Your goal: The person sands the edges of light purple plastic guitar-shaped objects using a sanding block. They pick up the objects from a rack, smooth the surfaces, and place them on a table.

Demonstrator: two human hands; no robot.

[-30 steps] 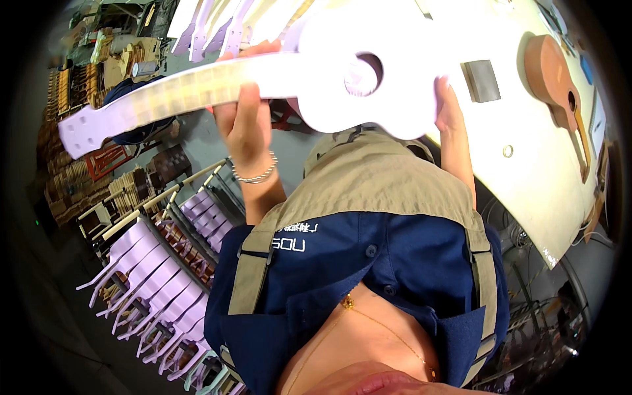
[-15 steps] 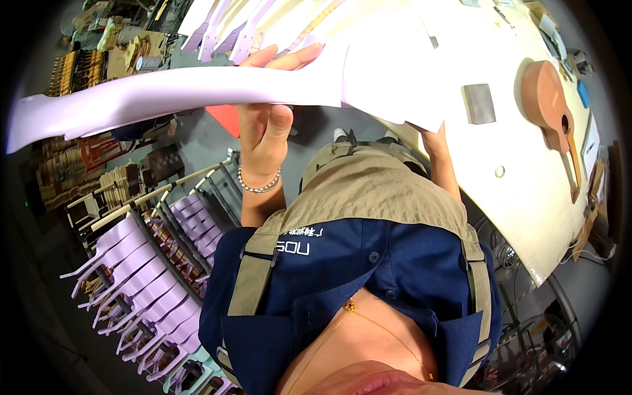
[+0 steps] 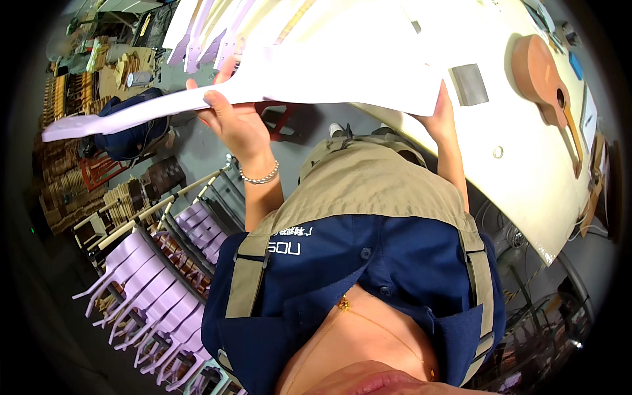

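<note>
A pale lavender ukulele without strings (image 3: 155, 108) is held up sideways across my front, its neck pointing left and its body at right washed out by glare. My left hand (image 3: 240, 125) is wrapped around the neck close to the body, thumb on the near side and fingertips showing beyond it. At the body's right end, my right hand (image 3: 443, 117) grips the lower edge; some of its fingers are hidden behind the body.
A pale worktable (image 3: 500, 191) curves along the right, bearing a brown ukulele (image 3: 540, 72), a grey block (image 3: 470, 84) and a small ring (image 3: 498, 152). Lavender necks (image 3: 194, 49) lie at its far left. A rack of lavender ukuleles (image 3: 141, 276) stands lower left.
The ukulele has turned in my hands, and its neck now looks thinner, with its end farther from the left edge. My left hand has shifted left; my right hand still holds the body's end.
</note>
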